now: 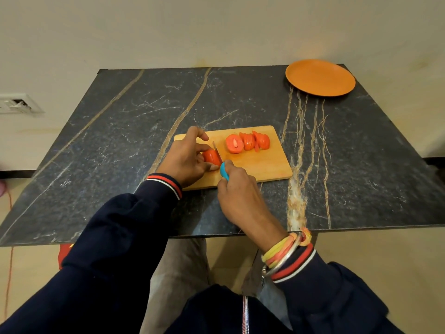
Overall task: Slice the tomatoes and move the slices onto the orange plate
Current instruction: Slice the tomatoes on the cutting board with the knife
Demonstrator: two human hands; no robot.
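Navy sleeves with red-and-white striped cuffs reach forward from the bottom of the view. A stack of yellow, orange and silver bangles sits on my right wrist, just over the near edge of the table, a dark marbled slab with tan veins.

Past that edge, my right hand is curled tight round the blue handle of a knife. The narrow blade points away from me and lies across the top of the tomato I am cutting. That tomato sits on the near left part of the wooden cutting board.

My left hand comes in from the left and steadies it. The thumb is on the near side and the curled fingers are on the far side, touching the red skin. The forefinger is lifted clear above them.

The board lies about midway between the left and right edges of the table, nearer to the near edge than the far one, and turned slightly askew.

On its far half, towards the right, is a row of finished slices. They lean on one another like fallen dominoes, with the leftmost cut face turned towards me. They sit near the tomato under the blade but apart from it.

Well beyond the board, at the far right corner of the table, is the orange plate. Its rim slightly overhangs the far edge.

Off the left edge, a white wall socket is set in the pale wall.
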